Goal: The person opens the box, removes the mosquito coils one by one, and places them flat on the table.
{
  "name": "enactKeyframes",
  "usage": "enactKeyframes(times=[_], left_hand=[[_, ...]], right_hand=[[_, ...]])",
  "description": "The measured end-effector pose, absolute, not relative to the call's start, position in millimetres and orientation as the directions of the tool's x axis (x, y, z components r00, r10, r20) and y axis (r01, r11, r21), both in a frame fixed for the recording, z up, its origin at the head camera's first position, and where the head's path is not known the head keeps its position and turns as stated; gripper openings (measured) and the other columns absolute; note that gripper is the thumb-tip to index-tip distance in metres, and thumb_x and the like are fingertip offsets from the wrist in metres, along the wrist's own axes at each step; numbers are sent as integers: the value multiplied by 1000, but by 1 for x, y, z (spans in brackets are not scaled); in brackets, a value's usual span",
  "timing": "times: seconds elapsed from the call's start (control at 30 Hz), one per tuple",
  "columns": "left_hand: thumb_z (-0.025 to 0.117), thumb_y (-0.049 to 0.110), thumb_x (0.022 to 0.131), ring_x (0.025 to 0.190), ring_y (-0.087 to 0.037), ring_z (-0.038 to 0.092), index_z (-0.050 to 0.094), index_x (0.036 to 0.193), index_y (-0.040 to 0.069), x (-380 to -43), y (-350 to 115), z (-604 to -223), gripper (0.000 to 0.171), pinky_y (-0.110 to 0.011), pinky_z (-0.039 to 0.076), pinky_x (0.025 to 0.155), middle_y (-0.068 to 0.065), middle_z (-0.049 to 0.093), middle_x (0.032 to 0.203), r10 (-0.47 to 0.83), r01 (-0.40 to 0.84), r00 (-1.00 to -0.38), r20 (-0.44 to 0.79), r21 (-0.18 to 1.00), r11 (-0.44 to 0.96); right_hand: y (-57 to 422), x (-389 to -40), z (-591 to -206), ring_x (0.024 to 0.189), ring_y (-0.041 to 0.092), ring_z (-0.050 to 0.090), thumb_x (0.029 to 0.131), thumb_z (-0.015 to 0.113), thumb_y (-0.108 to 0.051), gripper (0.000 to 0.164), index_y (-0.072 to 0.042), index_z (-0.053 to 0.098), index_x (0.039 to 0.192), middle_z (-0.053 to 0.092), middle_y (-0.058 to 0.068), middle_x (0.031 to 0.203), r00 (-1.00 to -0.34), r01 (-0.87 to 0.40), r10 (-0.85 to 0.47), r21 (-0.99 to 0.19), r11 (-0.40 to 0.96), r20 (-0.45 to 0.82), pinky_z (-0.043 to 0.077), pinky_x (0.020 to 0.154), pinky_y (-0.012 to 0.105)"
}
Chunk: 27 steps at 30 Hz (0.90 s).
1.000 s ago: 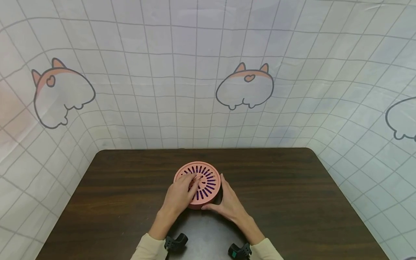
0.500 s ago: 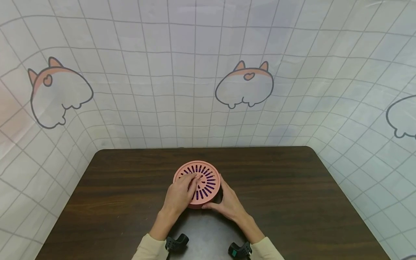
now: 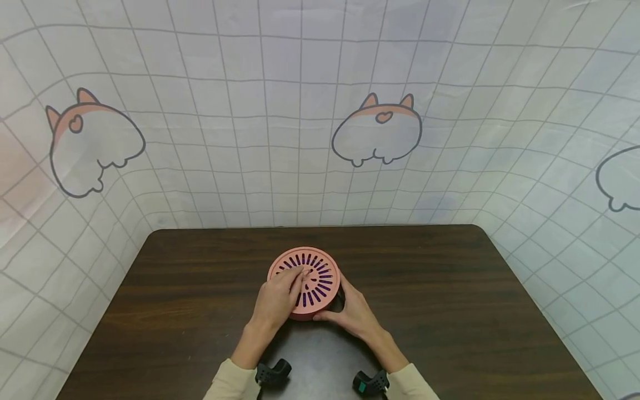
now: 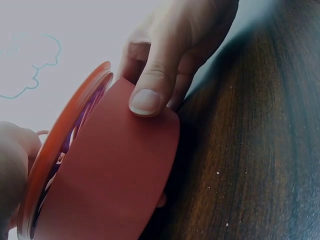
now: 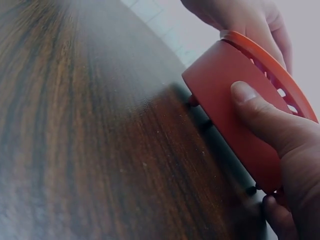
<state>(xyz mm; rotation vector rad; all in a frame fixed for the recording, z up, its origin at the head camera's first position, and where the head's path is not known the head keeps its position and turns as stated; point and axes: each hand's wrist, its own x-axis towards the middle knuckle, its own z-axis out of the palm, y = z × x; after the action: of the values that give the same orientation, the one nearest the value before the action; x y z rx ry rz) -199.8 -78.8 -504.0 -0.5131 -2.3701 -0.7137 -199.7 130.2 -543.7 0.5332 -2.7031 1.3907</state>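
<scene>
A round pink box [image 5: 225, 95] with small feet stands near the middle of the table. Its pink lid [image 3: 322, 272] has a ring of dark slots, and both wrist views show light between lid rim and box wall. My left hand [image 3: 274, 299] reaches over the lid from the left, thumb and fingers pinching at its centre; the gripped part is hidden under the fingertips. My right hand [image 3: 355, 314] holds the box's right side, its thumb [image 4: 147, 100] pressed on the wall and the other fingers curved round the far side.
The dark wood-grain table [image 3: 450, 311] spreads out on both sides. A white grid-patterned curtain [image 3: 280, 139] with corgi drawings hangs behind and beside it. Black wrist cameras [image 3: 272, 372] sit at both cream sleeves [image 3: 232, 380].
The left thumb has drawn slightly closer to the fingers at the lid's centre. Box, lid and right hand stay nearly in place.
</scene>
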Motion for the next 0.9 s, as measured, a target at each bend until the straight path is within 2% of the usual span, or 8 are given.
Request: enactKeyframes(times=[0.23, 0.47, 0.67, 0.9], left_hand=[[72, 15, 91, 98, -25, 75, 75, 113, 5, -201, -77, -504, 24, -39, 59, 82, -11, 78, 105, 180, 506, -742, 646, 364, 782], [71, 17, 93, 98, -25, 75, 76, 112, 6, -203, -74, -500, 23, -39, 59, 83, -9, 78, 105, 174, 493, -761, 625, 382, 782], [71, 17, 93, 98, -24, 75, 76, 112, 7, -201, -74, -497, 23, -38, 59, 82, -9, 78, 105, 171, 488, -767, 619, 389, 781], [70, 18, 93, 97, -25, 75, 75, 112, 6, -201, -75, -493, 23, -40, 59, 81, -10, 78, 104, 170, 488, -759, 628, 377, 787]], right_hand=[[130, -200, -544, 146, 23, 42, 67, 89, -52, 117, -23, 24, 161, 40, 3, 160, -942, -314, -276, -790, 527, 191, 37, 116, 49], [132, -202, -544, 144, 17, 43, 66, 87, -57, 115, -28, 26, 160, 43, -2, 158, -940, -319, -285, -788, 527, 190, 37, 117, 46], [132, -202, -546, 142, 15, 46, 65, 87, -56, 113, -27, 30, 158, 47, -3, 155, -939, -315, -288, -799, 513, 186, 38, 116, 47], [131, -201, -545, 144, 18, 44, 66, 87, -56, 115, -27, 26, 160, 44, -1, 158, -939, -317, -288, -799, 511, 189, 39, 115, 47]])
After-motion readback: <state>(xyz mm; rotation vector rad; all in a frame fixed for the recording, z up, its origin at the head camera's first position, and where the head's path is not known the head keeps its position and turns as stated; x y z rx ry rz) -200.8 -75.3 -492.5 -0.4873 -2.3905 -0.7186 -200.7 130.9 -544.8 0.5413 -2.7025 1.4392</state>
